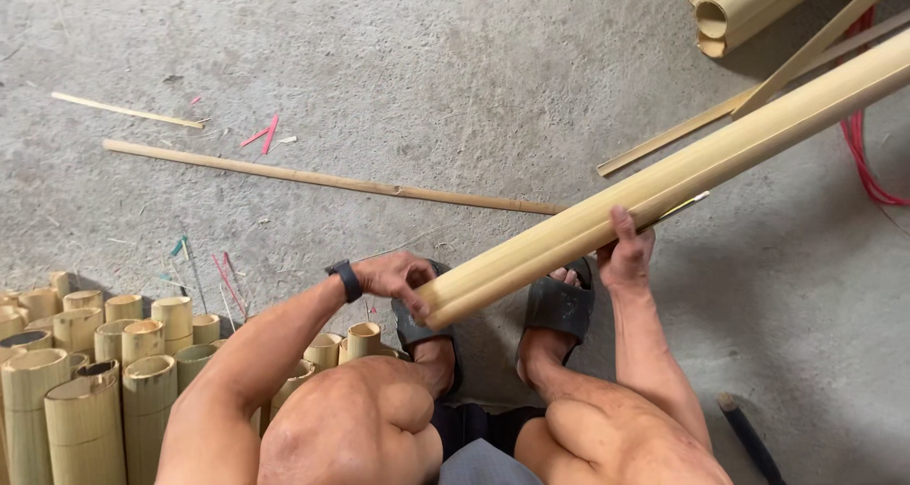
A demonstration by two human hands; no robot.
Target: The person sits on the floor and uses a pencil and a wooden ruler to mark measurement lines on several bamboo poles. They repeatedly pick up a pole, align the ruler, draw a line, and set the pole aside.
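Observation:
A long pale bamboo pole [682, 177] runs from just above my knees up to the right edge of the view. My left hand [396, 278], with a black band at the wrist, grips the near cut end of the pole. Farther along, my right hand [626, 253] holds the pole from below, its thumb up against the side. Under the pole my two feet rest on the concrete floor in dark sandals [561, 305].
Several short cut bamboo tubes [104, 362] stand upright at the lower left. Thin bamboo strips [322, 179] and small red scraps lie on the floor. More bamboo poles [749, 6] and red cord [858, 134] are at the upper right. A dark tool handle [749, 436] lies at the lower right.

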